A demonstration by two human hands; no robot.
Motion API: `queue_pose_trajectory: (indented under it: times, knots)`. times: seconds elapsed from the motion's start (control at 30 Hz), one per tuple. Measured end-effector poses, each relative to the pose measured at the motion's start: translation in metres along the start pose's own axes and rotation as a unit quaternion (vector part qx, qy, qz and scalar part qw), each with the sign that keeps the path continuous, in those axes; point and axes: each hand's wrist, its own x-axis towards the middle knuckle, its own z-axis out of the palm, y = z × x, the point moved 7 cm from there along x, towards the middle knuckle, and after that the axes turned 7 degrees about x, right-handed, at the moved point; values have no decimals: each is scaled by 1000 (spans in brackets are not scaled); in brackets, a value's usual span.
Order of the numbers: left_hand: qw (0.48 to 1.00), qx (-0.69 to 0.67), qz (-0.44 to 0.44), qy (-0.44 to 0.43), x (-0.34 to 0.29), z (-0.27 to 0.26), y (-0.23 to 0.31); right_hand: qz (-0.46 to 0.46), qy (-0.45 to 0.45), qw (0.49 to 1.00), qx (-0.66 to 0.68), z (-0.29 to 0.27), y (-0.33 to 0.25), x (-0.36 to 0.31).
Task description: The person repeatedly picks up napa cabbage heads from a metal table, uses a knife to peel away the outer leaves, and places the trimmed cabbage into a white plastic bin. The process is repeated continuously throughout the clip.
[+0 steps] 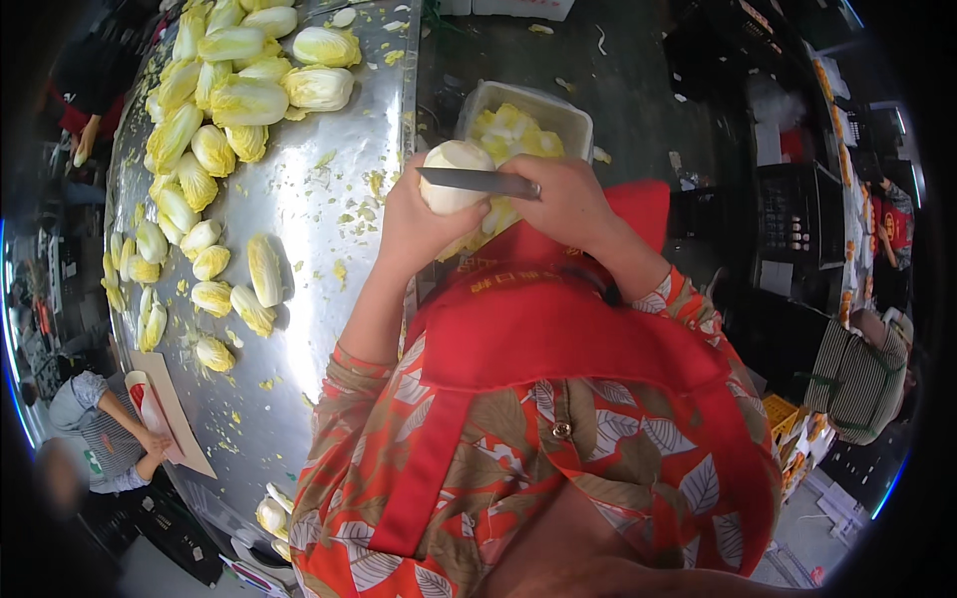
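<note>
One creamy-white, rounded cabbage (pixel 455 156) under a grey knife (pixel 477 181)

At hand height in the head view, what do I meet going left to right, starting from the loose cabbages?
Loose cabbages → left hand → pale vegetable → right hand → black crate. Knife overlaps the vegetable, so unplaced.

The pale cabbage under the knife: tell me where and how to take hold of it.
Probably best cupped round the side of the pale cabbage, coming from the left, as the left hand does. Its rounded bulk suits a curved palm, and the knife, held by the right hand, crosses its upward face from the right, so fingers should stay below the blade.
</note>
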Motion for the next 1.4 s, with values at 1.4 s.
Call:
queue_pose_trajectory:
  times: [1.4]
  knots:
    - [979,168,97,-55,-8,45,10,140,-20,988,-62,5,56,-46]
